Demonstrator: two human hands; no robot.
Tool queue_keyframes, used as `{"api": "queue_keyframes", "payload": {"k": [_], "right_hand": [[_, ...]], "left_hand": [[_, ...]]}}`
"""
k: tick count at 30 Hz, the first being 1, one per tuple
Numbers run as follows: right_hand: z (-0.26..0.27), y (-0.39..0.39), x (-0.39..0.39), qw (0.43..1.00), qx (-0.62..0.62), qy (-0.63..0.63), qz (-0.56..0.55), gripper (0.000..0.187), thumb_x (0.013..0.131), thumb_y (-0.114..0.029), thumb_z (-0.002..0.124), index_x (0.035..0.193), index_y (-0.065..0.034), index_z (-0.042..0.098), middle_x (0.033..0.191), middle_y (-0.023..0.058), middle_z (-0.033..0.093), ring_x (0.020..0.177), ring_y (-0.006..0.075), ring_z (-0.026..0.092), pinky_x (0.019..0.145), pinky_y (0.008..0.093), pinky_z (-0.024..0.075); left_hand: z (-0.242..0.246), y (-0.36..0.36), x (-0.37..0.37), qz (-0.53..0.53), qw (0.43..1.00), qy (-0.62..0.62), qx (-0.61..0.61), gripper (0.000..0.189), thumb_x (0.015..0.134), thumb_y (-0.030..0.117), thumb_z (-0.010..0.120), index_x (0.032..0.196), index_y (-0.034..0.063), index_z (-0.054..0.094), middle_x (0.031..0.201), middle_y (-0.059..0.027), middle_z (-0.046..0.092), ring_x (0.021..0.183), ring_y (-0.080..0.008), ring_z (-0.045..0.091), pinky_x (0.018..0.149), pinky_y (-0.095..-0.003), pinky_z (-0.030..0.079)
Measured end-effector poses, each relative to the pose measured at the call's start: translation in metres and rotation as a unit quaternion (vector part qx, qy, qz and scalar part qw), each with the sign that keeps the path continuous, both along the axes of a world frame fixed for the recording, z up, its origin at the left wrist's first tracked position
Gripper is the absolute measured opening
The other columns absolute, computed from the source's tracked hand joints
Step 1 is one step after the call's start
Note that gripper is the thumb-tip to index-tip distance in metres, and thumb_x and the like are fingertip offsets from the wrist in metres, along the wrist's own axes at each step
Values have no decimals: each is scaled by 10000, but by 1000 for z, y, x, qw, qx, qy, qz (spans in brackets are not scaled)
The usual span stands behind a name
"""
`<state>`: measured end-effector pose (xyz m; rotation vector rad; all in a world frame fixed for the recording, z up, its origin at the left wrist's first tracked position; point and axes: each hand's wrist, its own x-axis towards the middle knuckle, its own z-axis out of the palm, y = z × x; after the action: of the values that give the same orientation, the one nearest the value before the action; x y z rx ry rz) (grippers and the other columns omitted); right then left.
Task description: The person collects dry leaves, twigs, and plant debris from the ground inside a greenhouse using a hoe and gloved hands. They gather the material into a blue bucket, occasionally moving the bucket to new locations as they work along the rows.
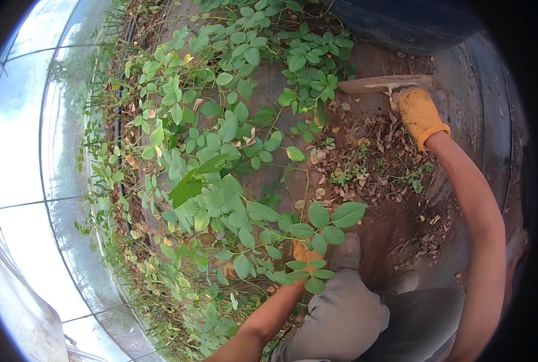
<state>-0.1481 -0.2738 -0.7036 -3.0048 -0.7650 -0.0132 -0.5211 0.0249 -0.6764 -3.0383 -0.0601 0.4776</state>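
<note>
My right hand [418, 111], in a soiled orange knit glove, grips the handle of a flat, long-bladed trowel [382, 84]. Its brown, dirt-coated blade rests on or just above the soiled ground sheet. Below that hand lies a heap of dry leaves [386, 140] mixed with soil and some green sprigs [350, 174]. Leafy stems, apparently rose plants [232, 131], spread over the ground to the left. Among them, near my shoe, is my left hand [306, 255], also in an orange glove. Leaves cover most of it, so its fingers and anything in them are hidden.
A large dark container [409, 22] stands at the top right. Dark ground sheeting [495, 113] runs down the right side. A black irrigation pipe [118, 122] passes through the plants at left, beside a translucent greenhouse wall [20, 149]. My shoe [345, 251] is close to the stems.
</note>
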Motion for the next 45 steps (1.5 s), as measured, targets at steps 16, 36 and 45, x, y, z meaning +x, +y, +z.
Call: {"api": "queue_keyframes", "payload": {"k": [16, 36, 45], "right_hand": [[-44, 32, -70, 976, 75, 86, 186, 86, 844, -117, 670, 853, -81, 748, 859, 156, 743, 885, 343, 744, 831, 439, 581], [9, -160, -123, 995, -88, 6, -53, 189, 868, -177, 708, 1027, -73, 713, 942, 158, 735, 913, 352, 720, 828, 477, 541], [-75, -155, -61, 961, 94, 32, -260, 227, 887, -155, 706, 1101, -83, 716, 1022, 197, 746, 990, 401, 732, 872, 522, 567]], "left_hand": [[-106, 1, 108, 76, 947, -237, -202, 731, 1007, 311, 682, 1585, -27, 389, 1567, -316, 459, 1475, -495, 412, 1232, -587, 330], [-60, -60, 177, 100, 842, -281, -449, 509, 991, 172, 712, 1443, -24, 585, 1503, -250, 589, 1398, -422, 567, 1175, -478, 456], [-102, -18, 227, 82, 959, -211, -169, 702, 997, 508, 644, 1451, -24, 579, 1527, -290, 531, 1432, -506, 443, 1228, -593, 308]]}}
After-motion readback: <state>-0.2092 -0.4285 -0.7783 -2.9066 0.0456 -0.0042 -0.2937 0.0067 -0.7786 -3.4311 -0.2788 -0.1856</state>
